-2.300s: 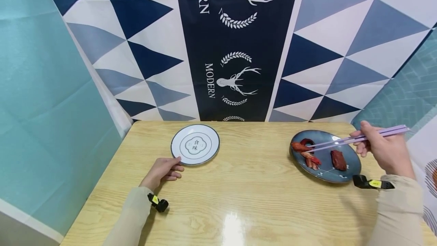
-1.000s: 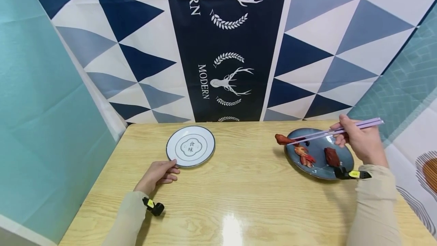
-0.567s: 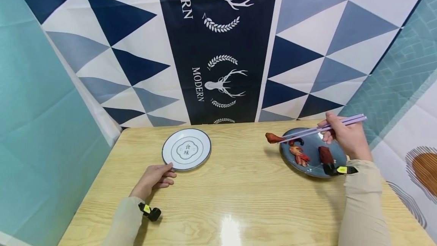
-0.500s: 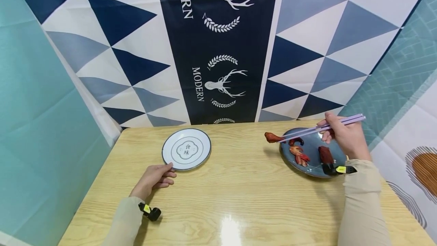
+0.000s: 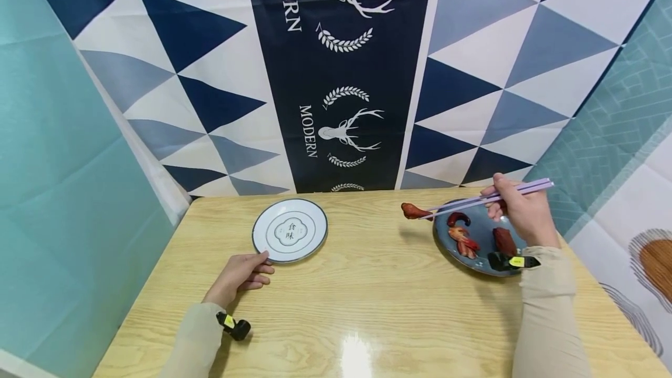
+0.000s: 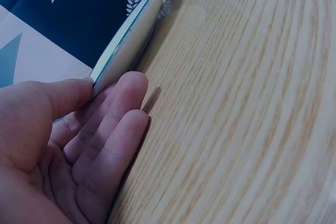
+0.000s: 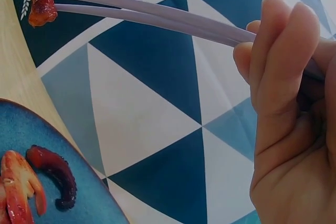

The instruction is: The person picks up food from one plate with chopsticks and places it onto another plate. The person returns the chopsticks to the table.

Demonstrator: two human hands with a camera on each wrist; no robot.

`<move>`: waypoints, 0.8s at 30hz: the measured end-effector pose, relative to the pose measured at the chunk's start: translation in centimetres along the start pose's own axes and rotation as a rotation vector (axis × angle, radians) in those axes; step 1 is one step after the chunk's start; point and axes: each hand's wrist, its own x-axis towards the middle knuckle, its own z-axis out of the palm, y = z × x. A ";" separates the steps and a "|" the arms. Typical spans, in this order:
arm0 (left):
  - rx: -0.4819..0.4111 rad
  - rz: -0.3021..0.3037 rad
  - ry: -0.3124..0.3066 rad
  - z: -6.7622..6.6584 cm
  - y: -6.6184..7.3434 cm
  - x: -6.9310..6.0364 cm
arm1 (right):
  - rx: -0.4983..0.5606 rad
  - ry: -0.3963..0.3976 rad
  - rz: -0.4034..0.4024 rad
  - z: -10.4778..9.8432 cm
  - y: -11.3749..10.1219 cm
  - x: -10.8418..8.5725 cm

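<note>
In the head view my right hand [image 5: 525,212] holds a pair of lilac chopsticks [image 7: 210,29]. Their tips grip a reddish-brown chicken drumstick [image 5: 413,211], raised just off the left rim of a blue plate [image 5: 485,227]. On that plate lie a dark curled octopus tentacle [image 7: 58,177], several orange-red shrimp-like pieces [image 5: 464,244] and a brown block of meat [image 5: 504,241]. My left hand [image 5: 238,276] pinches the near rim of a white plate [image 5: 265,229], thumb on top; the left wrist view shows fingers lying below the rim.
Both plates stand toward the back of a wooden table [image 5: 367,284]. A patterned cloth wall [image 5: 341,74] rises behind it, with teal sheets [image 5: 68,162] at the left and right. Each wrist carries a small black camera.
The chopsticks have lifted the drumstick from the blue plate and carried it left past the rim, the right hand moving with them. The left hand keeps its hold on the white plate.
</note>
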 end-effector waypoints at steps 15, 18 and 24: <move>-0.001 0.001 0.006 0.1 0.1 -0.2 | 0.036 0.010 0.017 1.4 0.3 0.4; 0.006 0.007 0.007 0.1 0.1 -0.2 | 0.059 0.005 0.006 1.6 0.5 0.5; 0.005 0.007 0.004 0.1 0.1 -0.1 | 0.076 0.027 -0.004 2.2 0.5 0.5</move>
